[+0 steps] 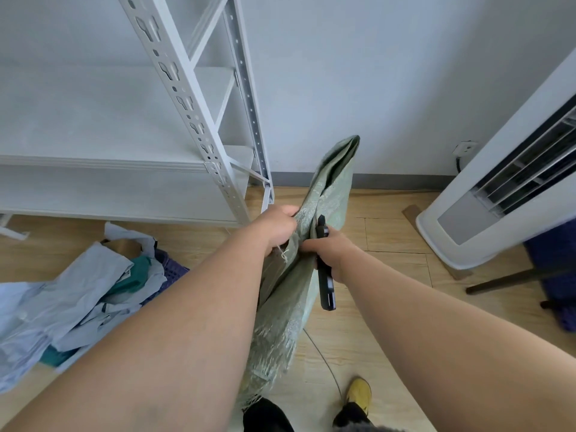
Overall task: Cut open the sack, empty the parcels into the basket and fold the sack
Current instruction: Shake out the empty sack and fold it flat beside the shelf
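The white shelving rack [174, 98] stands against the wall; just right of its foot hangs the green woven sack [299, 266], limp and upright; lower left of the rack, pale parcels [78, 294] heap over a purple basket [173, 269]; the left hand [277, 227] grips the sack's fabric, fingers curled into it; the right hand [327, 251] pinches the sack and clasps a black knife [325, 275].

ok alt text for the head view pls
Both hands hold up a limp green sack: left hand grips its edge, right hand holds sack and a black cutter. Parcels fill a purple basket on the floor, left.
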`<state>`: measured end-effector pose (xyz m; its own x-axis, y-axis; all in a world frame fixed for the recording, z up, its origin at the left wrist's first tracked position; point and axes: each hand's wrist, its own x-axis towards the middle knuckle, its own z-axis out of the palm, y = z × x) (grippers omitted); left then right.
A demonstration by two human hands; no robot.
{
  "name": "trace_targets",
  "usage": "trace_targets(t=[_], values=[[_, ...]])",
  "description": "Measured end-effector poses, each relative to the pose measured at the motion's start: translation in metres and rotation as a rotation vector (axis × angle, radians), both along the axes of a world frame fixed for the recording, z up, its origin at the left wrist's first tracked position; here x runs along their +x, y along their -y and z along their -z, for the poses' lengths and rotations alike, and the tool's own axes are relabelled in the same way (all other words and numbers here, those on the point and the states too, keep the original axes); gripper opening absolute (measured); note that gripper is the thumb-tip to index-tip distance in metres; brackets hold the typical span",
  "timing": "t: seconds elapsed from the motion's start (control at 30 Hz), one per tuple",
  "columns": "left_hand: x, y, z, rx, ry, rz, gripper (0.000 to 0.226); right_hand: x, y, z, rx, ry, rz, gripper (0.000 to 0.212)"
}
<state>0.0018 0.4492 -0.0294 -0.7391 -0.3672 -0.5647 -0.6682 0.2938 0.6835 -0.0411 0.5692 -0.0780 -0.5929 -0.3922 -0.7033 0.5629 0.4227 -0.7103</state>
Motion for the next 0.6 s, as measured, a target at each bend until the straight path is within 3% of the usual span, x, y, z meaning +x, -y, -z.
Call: trace_targets(t=[0.13, 0.33, 0.6], values=[[-0.004, 0.003, 0.001, -0.018, -0.011, 0.02, 0.057, -0.003, -0.001, 0.006, 0.032, -0.1, 0.02, 0.045], [-0.015, 0.011, -0.002, -0.171, -0.068, 0.065, 0.064, -0.008, -0.006, 0.012, -0.044, -0.068, 0.144, 0.031], [-0.011, 0.033, -0.001, -0.341, -0.089, 0.069, 0.067, -0.02, -0.022, 0.018, 0.056, -0.024, 0.218, 0.031]])
